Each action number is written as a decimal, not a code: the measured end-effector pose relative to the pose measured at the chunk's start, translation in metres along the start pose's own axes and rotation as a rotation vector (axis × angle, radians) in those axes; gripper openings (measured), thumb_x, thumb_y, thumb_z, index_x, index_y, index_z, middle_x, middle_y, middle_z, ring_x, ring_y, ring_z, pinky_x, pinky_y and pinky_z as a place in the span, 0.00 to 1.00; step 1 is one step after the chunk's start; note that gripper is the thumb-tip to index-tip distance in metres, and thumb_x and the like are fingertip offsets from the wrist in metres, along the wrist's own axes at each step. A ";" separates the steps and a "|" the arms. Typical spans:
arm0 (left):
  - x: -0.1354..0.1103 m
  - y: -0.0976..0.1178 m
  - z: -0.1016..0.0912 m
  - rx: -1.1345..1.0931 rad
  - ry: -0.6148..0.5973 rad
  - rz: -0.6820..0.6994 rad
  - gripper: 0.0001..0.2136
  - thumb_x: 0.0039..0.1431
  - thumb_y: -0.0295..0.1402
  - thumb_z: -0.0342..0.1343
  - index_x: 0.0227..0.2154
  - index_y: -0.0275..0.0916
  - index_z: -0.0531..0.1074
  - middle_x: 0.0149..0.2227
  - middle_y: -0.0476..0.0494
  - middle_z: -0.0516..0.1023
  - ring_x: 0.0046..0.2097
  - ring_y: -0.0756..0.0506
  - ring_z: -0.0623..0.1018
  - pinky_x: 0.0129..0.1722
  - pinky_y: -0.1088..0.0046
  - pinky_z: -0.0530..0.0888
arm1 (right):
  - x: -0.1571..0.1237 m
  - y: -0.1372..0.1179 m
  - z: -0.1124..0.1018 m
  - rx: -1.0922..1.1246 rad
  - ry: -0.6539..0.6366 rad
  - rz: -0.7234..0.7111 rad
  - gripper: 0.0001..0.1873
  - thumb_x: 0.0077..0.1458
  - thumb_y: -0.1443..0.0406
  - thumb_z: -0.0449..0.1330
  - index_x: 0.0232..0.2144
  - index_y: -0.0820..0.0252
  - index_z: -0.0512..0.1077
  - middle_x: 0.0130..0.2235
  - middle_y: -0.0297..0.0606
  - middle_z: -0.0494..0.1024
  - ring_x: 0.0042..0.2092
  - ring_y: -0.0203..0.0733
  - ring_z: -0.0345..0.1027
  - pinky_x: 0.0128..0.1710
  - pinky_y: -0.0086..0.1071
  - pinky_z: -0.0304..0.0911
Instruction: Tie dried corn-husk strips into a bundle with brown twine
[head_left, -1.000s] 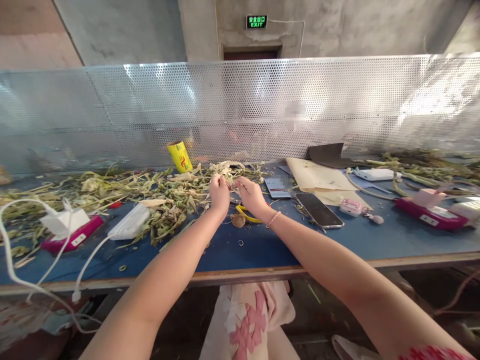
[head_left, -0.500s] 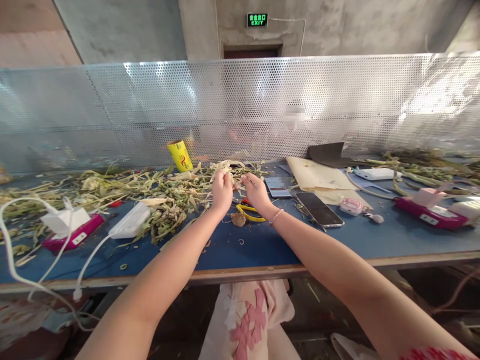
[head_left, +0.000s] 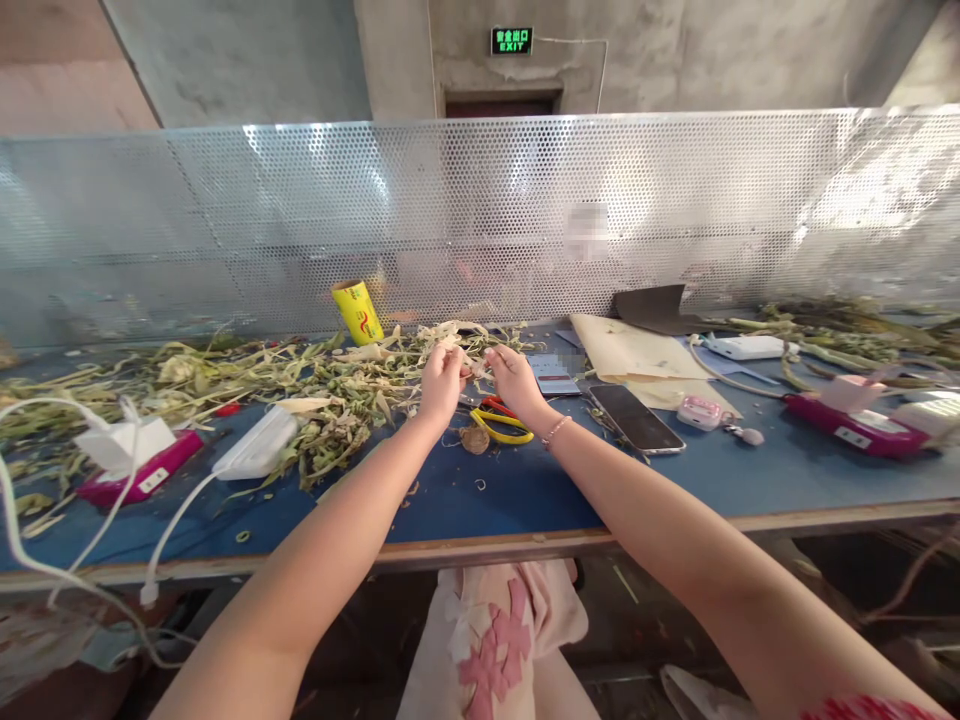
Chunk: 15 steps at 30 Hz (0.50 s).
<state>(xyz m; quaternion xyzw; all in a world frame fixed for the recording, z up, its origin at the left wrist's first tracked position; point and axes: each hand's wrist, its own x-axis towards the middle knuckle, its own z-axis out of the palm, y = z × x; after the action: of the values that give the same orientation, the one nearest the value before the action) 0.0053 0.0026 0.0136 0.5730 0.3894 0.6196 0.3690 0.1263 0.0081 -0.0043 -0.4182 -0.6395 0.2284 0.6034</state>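
Observation:
My left hand [head_left: 442, 382] is closed in a pinch on a pale, dried plant piece [head_left: 475, 368] above the middle of the table. Facing it, my right hand [head_left: 514, 380] also has its fingers pressed together at the other side of that piece. Exactly where the fingertips grip is hard to see. Below my hands lie scissors [head_left: 504, 430] with yellow and red handles, and beside them a round brown object [head_left: 474, 439]. A heap of dried stems and leaves [head_left: 352, 400] spreads left of and behind my left hand.
A yellow cardboard tube [head_left: 358, 312] stands tilted at the back. To the right lie a phone [head_left: 637, 418], a pink earphone case [head_left: 700, 411] and brown paper [head_left: 637, 350]. Magenta power strips [head_left: 855, 428] with white cables sit on both sides. A perforated metal screen [head_left: 480, 220] borders the back.
My hands stay close together over the plant piece, with slight finger movement and a small gap between them. More of the scissors shows below. The view has shifted slightly.

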 end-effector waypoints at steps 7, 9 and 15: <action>0.009 0.005 -0.009 -0.335 -0.236 -0.359 0.01 0.49 0.27 0.55 0.25 0.35 0.69 0.22 0.48 0.75 0.25 0.52 0.75 0.25 0.78 0.70 | 0.010 0.011 -0.014 0.152 -0.125 0.128 0.22 0.48 0.46 0.51 0.20 0.57 0.58 0.13 0.24 0.52 0.15 0.29 0.47 0.16 0.26 0.46; 0.008 0.005 -0.011 -0.340 -0.299 -0.337 0.01 0.47 0.26 0.57 0.25 0.34 0.71 0.23 0.48 0.76 0.26 0.52 0.76 0.27 0.78 0.71 | 0.011 0.011 -0.015 0.192 -0.133 0.134 0.23 0.46 0.44 0.53 0.19 0.57 0.57 0.13 0.24 0.53 0.15 0.28 0.48 0.16 0.26 0.47; 0.008 0.002 -0.014 -0.249 -0.405 -0.292 0.10 0.40 0.34 0.64 0.26 0.35 0.73 0.24 0.49 0.76 0.25 0.53 0.75 0.29 0.77 0.72 | 0.012 0.011 -0.017 0.321 -0.171 0.194 0.24 0.41 0.46 0.59 0.18 0.58 0.58 0.14 0.23 0.52 0.16 0.26 0.44 0.15 0.25 0.44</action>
<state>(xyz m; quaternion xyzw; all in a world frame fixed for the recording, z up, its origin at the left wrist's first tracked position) -0.0094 0.0083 0.0186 0.5734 0.3071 0.4757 0.5921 0.1466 0.0199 -0.0029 -0.3555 -0.6005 0.4187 0.5811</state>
